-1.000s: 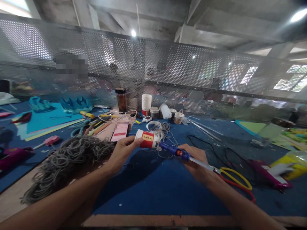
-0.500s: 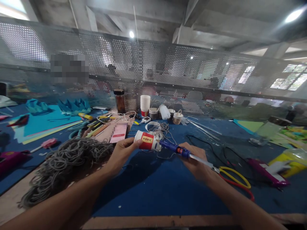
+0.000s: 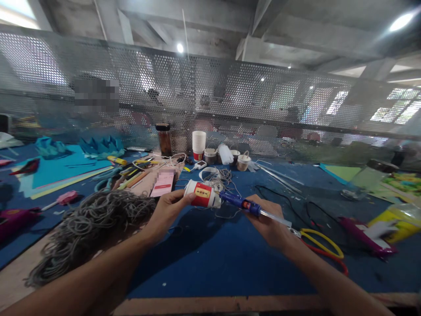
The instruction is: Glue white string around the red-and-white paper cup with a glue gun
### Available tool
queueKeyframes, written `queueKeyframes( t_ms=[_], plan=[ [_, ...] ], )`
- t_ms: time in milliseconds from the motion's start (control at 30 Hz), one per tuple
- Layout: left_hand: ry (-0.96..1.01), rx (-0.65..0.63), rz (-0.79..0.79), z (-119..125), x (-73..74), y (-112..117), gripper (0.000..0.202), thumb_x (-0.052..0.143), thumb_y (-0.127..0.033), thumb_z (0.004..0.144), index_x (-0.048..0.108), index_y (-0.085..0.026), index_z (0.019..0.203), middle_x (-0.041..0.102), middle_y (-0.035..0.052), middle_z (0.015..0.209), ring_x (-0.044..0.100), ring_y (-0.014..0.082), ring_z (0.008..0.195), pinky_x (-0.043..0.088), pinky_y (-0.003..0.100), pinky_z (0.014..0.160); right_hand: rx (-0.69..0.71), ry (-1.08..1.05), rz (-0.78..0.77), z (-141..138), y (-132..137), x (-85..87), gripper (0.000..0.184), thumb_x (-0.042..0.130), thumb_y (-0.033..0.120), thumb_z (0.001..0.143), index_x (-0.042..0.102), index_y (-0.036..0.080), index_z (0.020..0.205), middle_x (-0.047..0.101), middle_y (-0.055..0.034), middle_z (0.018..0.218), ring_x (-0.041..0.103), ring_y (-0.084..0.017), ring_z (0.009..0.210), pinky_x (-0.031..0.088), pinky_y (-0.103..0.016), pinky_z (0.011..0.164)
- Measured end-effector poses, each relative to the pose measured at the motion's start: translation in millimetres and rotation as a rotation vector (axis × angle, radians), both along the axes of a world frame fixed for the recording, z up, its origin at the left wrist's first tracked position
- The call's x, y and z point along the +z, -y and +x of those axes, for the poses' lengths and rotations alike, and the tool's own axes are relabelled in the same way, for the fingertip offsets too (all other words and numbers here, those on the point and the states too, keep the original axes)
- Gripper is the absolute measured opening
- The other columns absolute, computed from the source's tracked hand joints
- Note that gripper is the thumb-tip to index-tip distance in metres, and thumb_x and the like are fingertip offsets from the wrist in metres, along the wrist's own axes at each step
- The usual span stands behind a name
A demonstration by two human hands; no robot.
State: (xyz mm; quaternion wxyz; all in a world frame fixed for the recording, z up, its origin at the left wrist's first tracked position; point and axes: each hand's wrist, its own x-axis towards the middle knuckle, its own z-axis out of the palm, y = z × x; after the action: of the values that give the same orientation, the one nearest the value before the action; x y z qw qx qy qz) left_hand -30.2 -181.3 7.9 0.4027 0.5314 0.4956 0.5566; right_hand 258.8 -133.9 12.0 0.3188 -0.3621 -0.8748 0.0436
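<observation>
My left hand grips a red and white paper cup, held on its side above the blue table top. My right hand is closed round a blue glue gun with a clear glue stick sticking out of its back. The gun's nozzle touches the bottom rim of the cup. A tangle of thin grey string lies just behind the cup.
A large heap of grey cord lies at the left. Yellow-handled scissors lie right of my right hand. A stack of paper cups, a brown jar, small pots, coloured paper sheets and a perforated metal screen stand behind.
The cup and the glue gun have risen slightly and the nozzle has closed onto the cup's bottom rim. Both hands keep their grips.
</observation>
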Motion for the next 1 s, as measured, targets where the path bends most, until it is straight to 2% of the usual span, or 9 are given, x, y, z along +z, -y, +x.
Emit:
queueKeyframes(
  t_ms=[333,600,867,1000],
  plan=[
    [0.001,0.015,-0.002,-0.8,-1.5,-0.8,0.025,0.068,-0.042,0.085,0.077,-0.019,0.088,0.077,0.0024,0.091,0.067,0.0211,0.088,0.050,0.029,0.081,0.004,0.023,0.032,-1.7,2.0,3.2,0.018,0.052,0.035,0.097,0.061,0.021,0.091,0.064,0.0009,0.069,0.059,-0.015,0.061,0.032,-0.024,0.058],
    [-0.015,0.057,-0.013,2.2,5.4,2.0,0.025,0.069,-0.043,0.083,0.078,-0.019,0.083,0.077,0.0032,0.086,0.067,0.0213,0.082,0.052,0.030,0.077,0.006,0.062,0.001,-0.1,3.0,0.2,0.015,0.052,0.034,0.096,0.062,0.022,0.095,0.068,-0.0001,0.075,0.062,-0.016,0.066,0.033,-0.025,0.060],
    [0.033,0.065,-0.021,-0.9,1.4,-0.7,0.030,0.071,-0.044,0.081,0.079,-0.019,0.096,0.078,0.0043,0.094,0.069,0.0223,0.085,0.052,0.030,0.078,0.035,0.079,-0.003,0.1,2.9,-0.8,0.010,0.053,0.029,0.094,0.061,0.022,0.095,0.068,-0.0002,0.075,0.061,-0.016,0.067,0.032,-0.025,0.060],
    [0.030,0.069,-0.009,-1.0,2.7,0.2,0.031,0.070,-0.046,0.083,0.079,-0.018,0.093,0.078,0.0041,0.094,0.067,0.0219,0.086,0.051,0.029,0.079,0.048,0.086,0.005,-0.8,4.2,0.8,0.008,0.053,0.027,0.093,0.060,0.021,0.093,0.066,-0.0002,0.073,0.059,-0.016,0.064,0.031,-0.025,0.059]
  ],
)
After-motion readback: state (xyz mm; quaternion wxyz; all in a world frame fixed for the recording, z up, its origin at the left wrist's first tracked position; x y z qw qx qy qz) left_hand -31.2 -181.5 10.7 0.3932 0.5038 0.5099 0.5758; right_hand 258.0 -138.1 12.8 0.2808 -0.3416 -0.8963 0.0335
